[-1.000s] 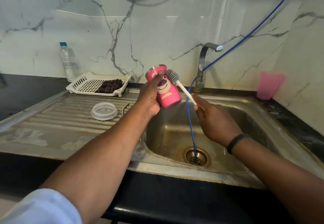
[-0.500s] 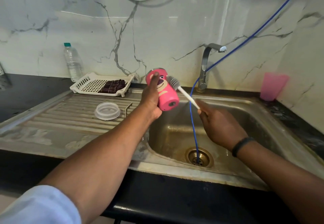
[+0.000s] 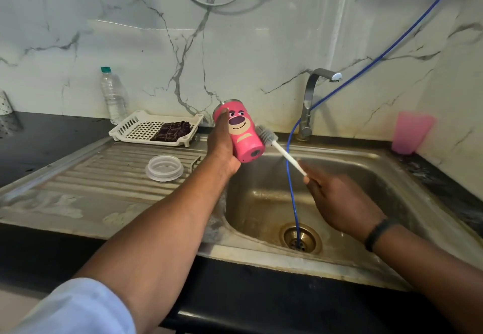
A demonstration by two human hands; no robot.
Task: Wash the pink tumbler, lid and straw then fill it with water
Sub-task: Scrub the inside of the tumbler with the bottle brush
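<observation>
A: Two hands are engaged over the sink basin (image 3: 261, 203). Noted largest first: the basin itself, with a blue hose (image 3: 291, 177) run down into its drain.

B: And the task's thing?

A: The pink tumbler (image 3: 241, 135) is held above the basin's left rim, tilted, base toward the viewer and mouth toward the wall. It is wrapped by the left hand (image 3: 222, 145), thumb laid along its side, fingers curled behind.

B: The brush?

A: A bottle brush (image 3: 266, 136) is pressed with its bristles against the tumbler's lower right side, above the basin. Its white handle is pinched at the end by the right hand (image 3: 337, 203), above the basin's middle.

B: How should the stroke be done well?

A: In judgement, the tumbler should be turned in the left hand so every face is met by the bristles; the base should not be missed. A firmer hold nearer the bristles would likely give more pressure. Work should be kept over the basin so drips are caught.

B: Lid?

A: A clear lid (image 3: 164, 168) is seen on the drainboard, left of the basin. It is judged unwashed as yet. No straw can be made out.

B: Water?

A: None is seen running from the tap (image 3: 311, 104) behind the basin.
</observation>
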